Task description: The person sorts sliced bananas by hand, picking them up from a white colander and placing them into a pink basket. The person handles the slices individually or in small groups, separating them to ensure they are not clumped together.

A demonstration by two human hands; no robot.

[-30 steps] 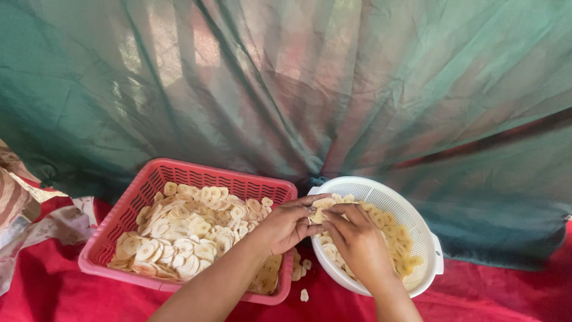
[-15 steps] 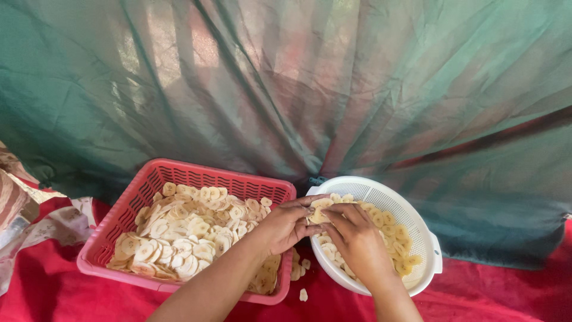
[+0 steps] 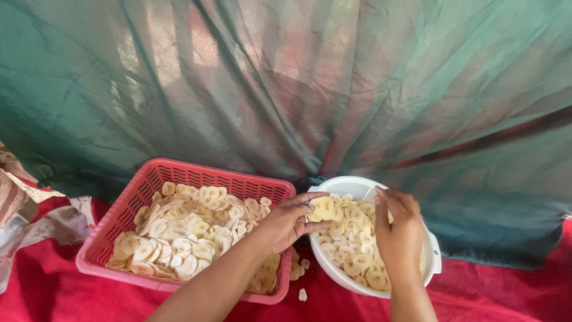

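Hanging behind everything, a green net curtain [image 3: 286,89] fills the upper part of the view, and a red cloth [image 3: 47,298] covers the ground below it. On that cloth sits a red plastic basket [image 3: 179,173], wide and shallow, holding a thick layer of pale round banana slices [image 3: 179,232] spread over most of its floor. Just to its right, nearly touching it, stands a white strainer bowl [image 3: 357,186], still heaped with the same slices [image 3: 348,250]. Judging by the two piles, a good share of slices already lies in the basket, while the bowl is far from emptied, so plenty of handling seems left.

The left hand [image 3: 286,222] reaches across the basket's right corner to the bowl's rim, its thumb and fingers pinched on one slice [image 3: 323,207] held at the near edge of the bowl. The right hand [image 3: 400,235] rests over the bowl's right half, back upward, fingers curled loosely down toward the slices; whether they grip any cannot be told. A few stray slices [image 3: 302,294] lie on the cloth between basket and bowl.
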